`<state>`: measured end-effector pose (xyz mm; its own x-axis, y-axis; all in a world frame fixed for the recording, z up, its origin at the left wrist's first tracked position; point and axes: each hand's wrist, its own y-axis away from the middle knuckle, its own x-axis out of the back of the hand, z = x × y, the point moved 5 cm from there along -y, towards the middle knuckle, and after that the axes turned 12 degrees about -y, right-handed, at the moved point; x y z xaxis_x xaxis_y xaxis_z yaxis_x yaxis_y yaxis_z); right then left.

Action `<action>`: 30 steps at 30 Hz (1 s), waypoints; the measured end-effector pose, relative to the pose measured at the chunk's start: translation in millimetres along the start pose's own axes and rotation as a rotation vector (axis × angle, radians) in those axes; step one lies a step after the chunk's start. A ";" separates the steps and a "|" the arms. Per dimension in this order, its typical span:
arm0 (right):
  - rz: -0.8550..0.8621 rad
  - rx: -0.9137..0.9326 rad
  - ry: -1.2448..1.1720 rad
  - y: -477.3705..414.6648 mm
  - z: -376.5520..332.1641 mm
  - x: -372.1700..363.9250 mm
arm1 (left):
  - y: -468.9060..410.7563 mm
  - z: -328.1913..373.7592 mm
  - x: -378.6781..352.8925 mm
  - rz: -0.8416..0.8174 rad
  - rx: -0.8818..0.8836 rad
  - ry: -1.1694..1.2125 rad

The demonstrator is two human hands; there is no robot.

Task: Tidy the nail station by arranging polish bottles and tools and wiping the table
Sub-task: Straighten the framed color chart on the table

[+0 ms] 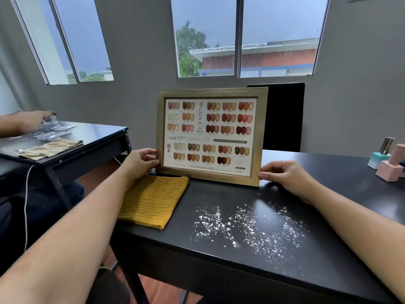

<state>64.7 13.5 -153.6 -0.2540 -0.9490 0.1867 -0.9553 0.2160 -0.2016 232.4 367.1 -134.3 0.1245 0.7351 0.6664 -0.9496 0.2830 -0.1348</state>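
Polish bottles (388,160) stand at the right edge of the black bench (219,255). Both hands grasp a framed colour chart (210,136) upright at centre: left hand (140,160) and right hand (282,174) pinching its sides. Yellow cloth (153,200) lies lower left; white powder (247,222) is scattered below.

1. We have one view only, a head-worn wide-angle camera, so no overlap with a second view.
2. We look forward and slightly down across the black table (306,270) toward the grey wall and windows (243,36).
3. We sit close: both forearms enter from the bottom corners, the near table edge fills the lower frame.
4. Straight lines bow at the edges; a second table (92,137) shows at far left.
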 end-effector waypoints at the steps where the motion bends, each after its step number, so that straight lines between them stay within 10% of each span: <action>1: -0.001 -0.001 -0.002 -0.3 -0.2 -0.2 | 0.2 -0.4 0.0 0.001 -0.005 0.007; 18: 0.029 -0.042 -0.010 3.9 -2.8 -0.1 | -1.5 -5.6 -1.3 -0.012 0.004 -0.059; 25: 0.304 0.165 -0.105 25.7 -22.1 13.8 | 20.7 -5.0 25.0 0.172 -0.038 -0.089; 30: 0.193 0.358 0.069 26.5 -86.4 -38.6 | 36.8 2.3 45.5 0.138 -0.086 -0.391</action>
<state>36.2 75.6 -83.1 -0.4444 -0.8787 0.1743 -0.7794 0.2833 -0.5588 202.4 409.5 -107.3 -0.1365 0.4852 0.8637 -0.9201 0.2609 -0.2920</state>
